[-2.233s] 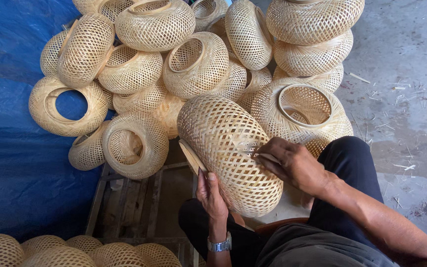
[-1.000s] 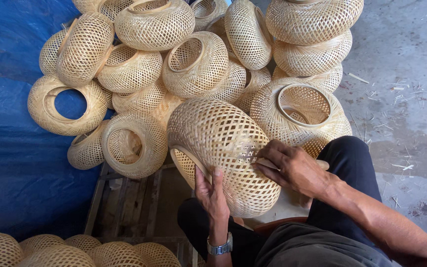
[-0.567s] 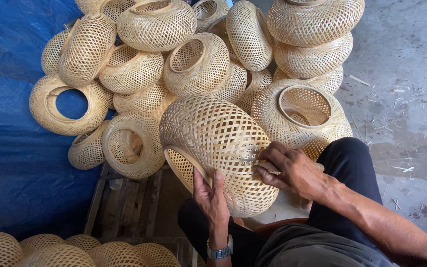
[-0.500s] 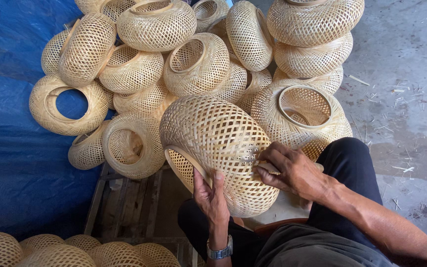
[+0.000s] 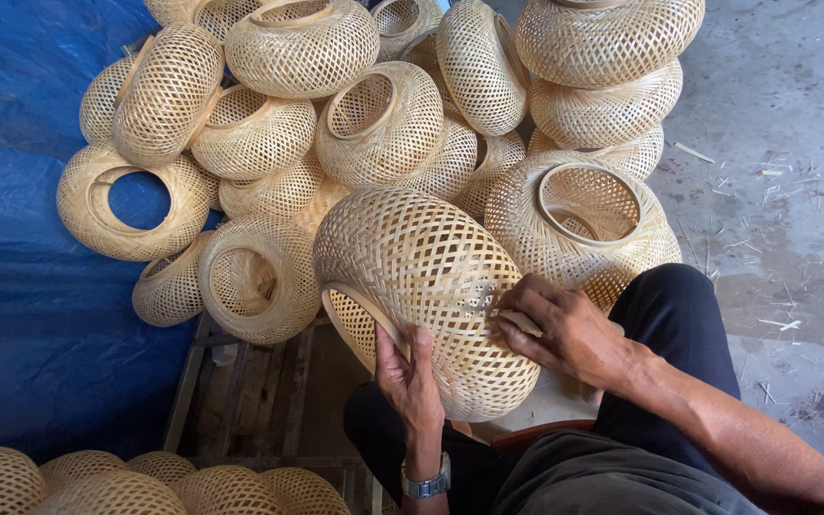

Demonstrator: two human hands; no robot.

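A round woven bamboo basket (image 5: pixel 412 277) with an open lattice lies tilted on my lap, its rimmed opening turned to the lower left. My left hand (image 5: pixel 410 381), with a wristwatch on the wrist, grips the basket's lower rim, thumb up against the weave. My right hand (image 5: pixel 565 329) rests on the basket's right side, its fingertips pinching a thin bamboo strip (image 5: pixel 519 322) at the weave. I sit with dark trousers (image 5: pixel 665 315) under the basket.
A heap of several similar woven baskets (image 5: pixel 379 114) fills the floor ahead. A blue tarp (image 5: pixel 11 315) covers the left. A wooden pallet (image 5: pixel 259 401) lies below. More baskets (image 5: pixel 126 482) sit bottom left. Grey concrete floor (image 5: pixel 784 191) with bamboo scraps lies to the right.
The basket has turned and shifted left in my hands, bringing its rimmed opening into view at the lower left. My left hand moved up onto the rim. My right hand stays on the weave.
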